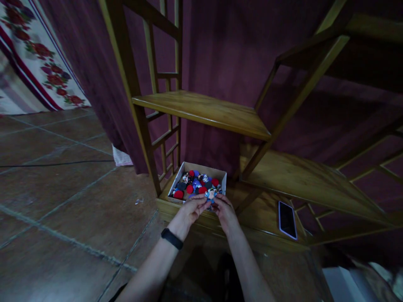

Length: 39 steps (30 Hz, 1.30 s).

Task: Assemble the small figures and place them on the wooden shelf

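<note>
Between my two hands is a small blue-and-white figurine (210,195), held by the fingertips at the near edge of an open cardboard box. My left hand (193,208), with a black band on its wrist, pinches the figurine from the left. My right hand (224,209) grips it from the right. Its finer details are too small to make out. Inside the box (204,165) lie several more small figures in red, blue, black and white, jumbled together. The box rests on the bottom board of a wooden shelf unit, just beyond my hands.
A wooden shelf (201,110) juts out above the box, with slatted uprights at its sides. To the right, a phone (287,219) lies on the bottom board. Purple curtains (217,50) hang behind. A dark cable (56,164) crosses the tiled floor at left.
</note>
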### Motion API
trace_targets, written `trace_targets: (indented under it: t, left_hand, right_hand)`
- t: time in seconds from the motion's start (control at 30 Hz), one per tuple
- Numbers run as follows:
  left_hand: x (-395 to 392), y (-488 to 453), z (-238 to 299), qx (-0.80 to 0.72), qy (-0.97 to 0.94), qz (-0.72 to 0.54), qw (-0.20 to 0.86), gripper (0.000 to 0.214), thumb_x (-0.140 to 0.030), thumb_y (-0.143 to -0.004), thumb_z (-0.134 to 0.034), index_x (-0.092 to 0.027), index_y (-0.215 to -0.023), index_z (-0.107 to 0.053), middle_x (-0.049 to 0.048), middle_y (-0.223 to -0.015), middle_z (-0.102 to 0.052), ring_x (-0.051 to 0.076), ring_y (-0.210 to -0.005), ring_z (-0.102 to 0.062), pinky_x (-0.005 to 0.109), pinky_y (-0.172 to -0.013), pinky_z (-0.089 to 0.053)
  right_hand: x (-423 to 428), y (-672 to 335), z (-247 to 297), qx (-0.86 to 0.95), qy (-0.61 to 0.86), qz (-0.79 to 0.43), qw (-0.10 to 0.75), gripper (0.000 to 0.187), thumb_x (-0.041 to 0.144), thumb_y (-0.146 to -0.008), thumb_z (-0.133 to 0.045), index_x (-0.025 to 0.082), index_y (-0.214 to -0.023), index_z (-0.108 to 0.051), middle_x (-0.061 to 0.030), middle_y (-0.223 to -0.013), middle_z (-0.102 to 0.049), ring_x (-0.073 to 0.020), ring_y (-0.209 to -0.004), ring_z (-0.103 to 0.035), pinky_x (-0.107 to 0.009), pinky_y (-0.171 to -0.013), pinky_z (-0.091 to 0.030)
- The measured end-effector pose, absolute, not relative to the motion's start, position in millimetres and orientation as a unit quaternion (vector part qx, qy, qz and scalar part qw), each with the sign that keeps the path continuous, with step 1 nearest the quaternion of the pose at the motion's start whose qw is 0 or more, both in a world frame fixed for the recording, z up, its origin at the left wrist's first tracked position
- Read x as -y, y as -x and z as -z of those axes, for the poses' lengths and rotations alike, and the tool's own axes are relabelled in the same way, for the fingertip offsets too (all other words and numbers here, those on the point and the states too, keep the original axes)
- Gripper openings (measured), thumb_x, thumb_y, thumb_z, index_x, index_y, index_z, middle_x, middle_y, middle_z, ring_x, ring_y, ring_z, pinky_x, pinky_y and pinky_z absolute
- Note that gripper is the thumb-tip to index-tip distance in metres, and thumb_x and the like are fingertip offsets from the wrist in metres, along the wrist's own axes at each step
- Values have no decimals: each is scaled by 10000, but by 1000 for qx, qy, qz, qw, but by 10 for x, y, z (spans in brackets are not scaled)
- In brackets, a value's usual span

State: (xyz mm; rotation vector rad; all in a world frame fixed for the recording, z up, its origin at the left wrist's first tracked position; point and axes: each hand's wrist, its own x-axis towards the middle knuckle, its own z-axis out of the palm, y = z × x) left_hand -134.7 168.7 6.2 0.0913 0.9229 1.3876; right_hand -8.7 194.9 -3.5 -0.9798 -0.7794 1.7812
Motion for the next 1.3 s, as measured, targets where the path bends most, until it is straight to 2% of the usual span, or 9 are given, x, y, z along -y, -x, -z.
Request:
trace_targets:
  t: [0.33,0.53,0.7,0.97,1.13,1.23,1.3]
  left_hand:
    - [-1712,1307,-67,-455,-87,-622,631,104,-23,-663,-609,-79,-749,-625,80,-666,-663,128,-550,-625,225,-563,-539]
    - [-1711,1277,-57,-446,-79,-620,640,75,-57,-664,-623,-88,-732,-622,62,-627,-649,113,-527,-606,234,-563,-535]
    - [-1712,1263,-12,-446,-86,-631,629,135,-32,-609,-674,-92,-718,-623,53,-653,-651,117,-565,-610,239,-580,-533]
    - [-1726,1258,49,-449,-79,-628,631,192,-10,-576,-696,-91,-731,-617,55,-656,-653,131,-602,-620,246,-607,-527]
    - [-1749,1161,69,-466,-114,-670,567,244,-65,-545,-727,-111,-752,-607,3,-592,-618,112,-555,-591,245,-582,-506]
    - [-1788,1127,74,-482,-178,-689,511,255,-94,-536,-727,-116,-760,-609,-11,-595,-610,85,-523,-553,203,-542,-468]
    - [-1812,1133,70,-492,-214,-699,473,260,-88,-516,-727,-120,-745,-608,-25,-580,-592,69,-511,-525,171,-519,-434]
  right_hand:
    - [-1938,178,113,325,424,-679,504,244,278,-554,-679,193,-773,-613,-3,-744,-632,-115,-605,-540,-232,-540,-423]
    - [-1951,158,96,351,431,-672,490,247,301,-546,-682,185,-753,-615,-9,-745,-637,-139,-645,-560,-252,-568,-443]
    - [-1967,134,105,362,420,-678,482,222,291,-544,-684,192,-734,-625,-14,-789,-649,-154,-691,-580,-279,-620,-468]
    - [-1963,184,194,346,422,-659,518,194,262,-561,-664,187,-737,-629,-22,-813,-650,-161,-727,-584,-282,-638,-466]
    - [-1993,189,151,416,410,-640,500,269,241,-586,-638,198,-851,-630,-6,-858,-654,-168,-808,-577,-284,-721,-451]
    - [-1998,189,97,435,380,-633,515,393,211,-583,-642,232,-973,-595,3,-943,-645,-164,-875,-569,-283,-782,-433]
    - [-1995,193,75,448,385,-621,515,398,206,-580,-650,242,-973,-596,6,-922,-650,-162,-859,-572,-279,-778,-433]
